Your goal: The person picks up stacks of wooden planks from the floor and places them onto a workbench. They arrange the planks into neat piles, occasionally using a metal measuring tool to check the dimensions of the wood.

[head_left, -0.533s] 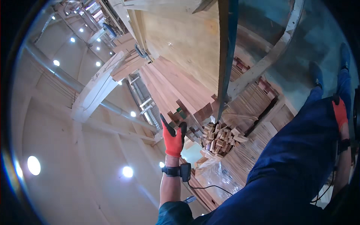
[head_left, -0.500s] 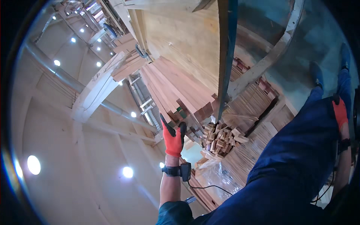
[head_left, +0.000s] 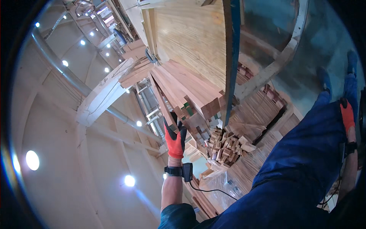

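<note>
My left hand (head_left: 175, 142), in a red glove with black fingers and palm, grips the near end of a long pinkish-brown wooden plank (head_left: 162, 102). That plank stands slightly apart from a stack of similar planks (head_left: 187, 89), with a narrow gap between them. The stack's cut ends face me, with a bit of green showing among them. My right hand (head_left: 347, 115), gloved alike, hangs beside my thigh, away from the wood. Its fingers are mostly hidden.
A large pale plywood panel (head_left: 187, 38) with a dark blue edge (head_left: 231, 57) rises beside the stack. Short wood offcuts (head_left: 227, 147) lie heaped below, near wrapped bundles of boards (head_left: 253, 112). A curved pale frame bar (head_left: 267, 72) runs near the floor.
My left hand has closed around the outermost plank's end and drawn it away from the stack to the left. The whole view has shifted slightly. My right hand stays at my side.
</note>
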Demonstrator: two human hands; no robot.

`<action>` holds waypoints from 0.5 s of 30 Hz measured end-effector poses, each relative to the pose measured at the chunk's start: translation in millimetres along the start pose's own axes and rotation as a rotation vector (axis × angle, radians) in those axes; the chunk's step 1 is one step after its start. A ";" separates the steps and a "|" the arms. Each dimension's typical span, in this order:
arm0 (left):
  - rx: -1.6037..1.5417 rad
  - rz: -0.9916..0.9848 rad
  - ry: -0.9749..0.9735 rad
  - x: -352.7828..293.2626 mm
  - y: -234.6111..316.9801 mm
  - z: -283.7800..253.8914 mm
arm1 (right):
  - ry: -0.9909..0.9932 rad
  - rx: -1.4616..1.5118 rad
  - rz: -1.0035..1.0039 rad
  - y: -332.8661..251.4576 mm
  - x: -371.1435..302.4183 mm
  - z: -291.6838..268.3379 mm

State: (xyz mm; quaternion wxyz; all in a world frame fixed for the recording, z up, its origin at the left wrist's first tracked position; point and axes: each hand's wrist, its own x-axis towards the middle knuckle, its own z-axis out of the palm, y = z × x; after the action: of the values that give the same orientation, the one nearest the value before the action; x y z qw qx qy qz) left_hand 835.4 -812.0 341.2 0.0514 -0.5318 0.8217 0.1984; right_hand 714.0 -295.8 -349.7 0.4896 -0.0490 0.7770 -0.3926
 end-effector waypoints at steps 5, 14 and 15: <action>-0.139 0.037 0.009 -1.3 -11.0 -3.9 | -0.070 0.136 0.135 -6.0 -2.8 -3.6; -0.142 0.099 0.029 -2.1 -17.7 1.3 | -0.022 0.135 0.105 -2.7 -1.0 -2.2; -0.121 0.097 0.031 -1.9 -19.7 -0.6 | -0.023 0.087 0.080 -3.9 -2.9 -3.1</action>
State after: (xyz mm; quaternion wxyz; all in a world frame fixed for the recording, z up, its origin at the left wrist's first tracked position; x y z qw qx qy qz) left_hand 854.0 -817.7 336.9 -0.0031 -0.4965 0.8337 0.2418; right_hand 711.8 -295.4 -344.3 0.5156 -0.0011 0.7548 -0.4054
